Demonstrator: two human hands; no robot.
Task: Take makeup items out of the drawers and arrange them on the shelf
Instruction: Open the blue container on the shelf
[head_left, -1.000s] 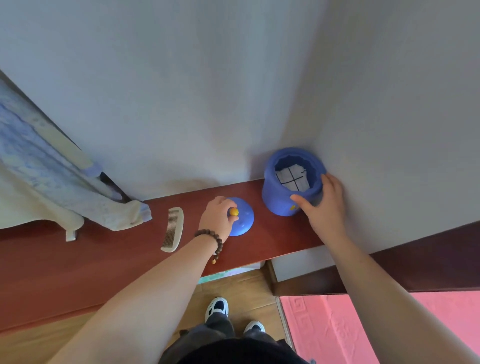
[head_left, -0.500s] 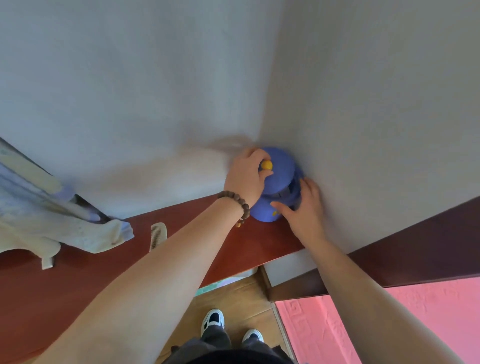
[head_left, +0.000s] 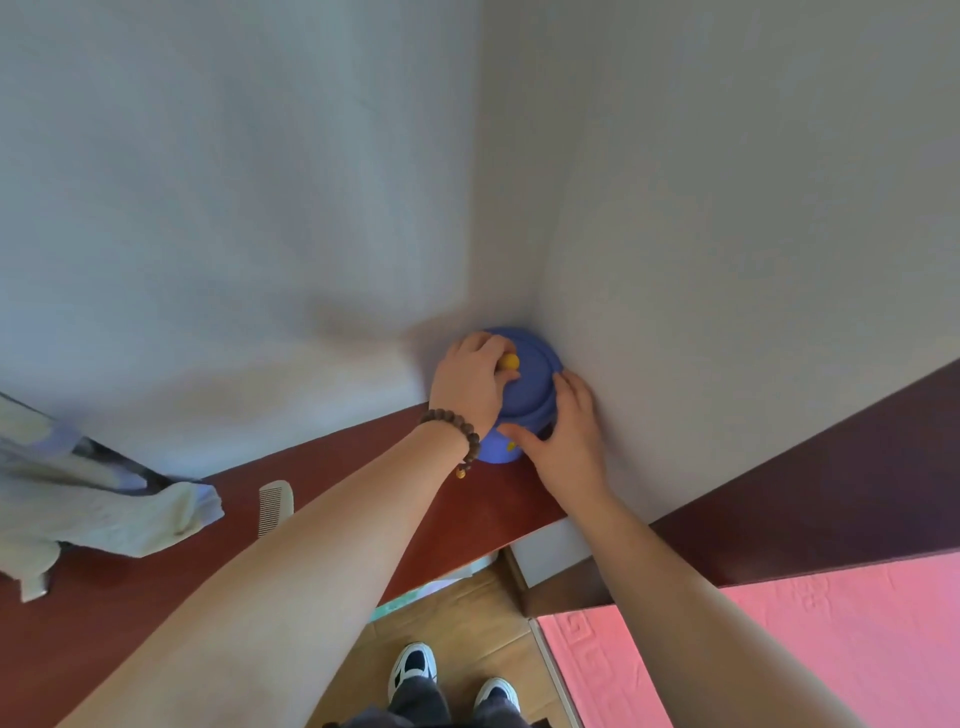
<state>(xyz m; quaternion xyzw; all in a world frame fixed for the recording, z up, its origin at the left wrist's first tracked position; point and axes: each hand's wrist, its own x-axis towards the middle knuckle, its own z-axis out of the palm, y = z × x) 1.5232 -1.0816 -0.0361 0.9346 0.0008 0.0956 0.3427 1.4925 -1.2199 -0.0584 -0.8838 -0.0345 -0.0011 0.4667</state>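
Note:
A blue round jar (head_left: 498, 451) stands in the wall corner at the right end of the red-brown shelf (head_left: 363, 478). Its blue lid (head_left: 535, 379) with a small yellow knob (head_left: 510, 360) sits on top of the jar. My left hand (head_left: 470, 384), with a bead bracelet on the wrist, pinches the knob. My right hand (head_left: 563, 436) is wrapped around the jar's right side, thumb on its front. The jar's inside is hidden by the lid.
A cream comb (head_left: 275, 506) lies on the shelf left of my left arm. Pale cloth (head_left: 98, 512) drapes over the shelf's left part. A dark wooden rail (head_left: 810, 499) runs along the right wall above a pink mat (head_left: 779, 639). My feet stand on wooden floor.
One second ago the lid lay on the shelf beside the uncovered jar. My left hand carried it by the knob onto the jar, where it now sits flat. My right hand stayed on the jar.

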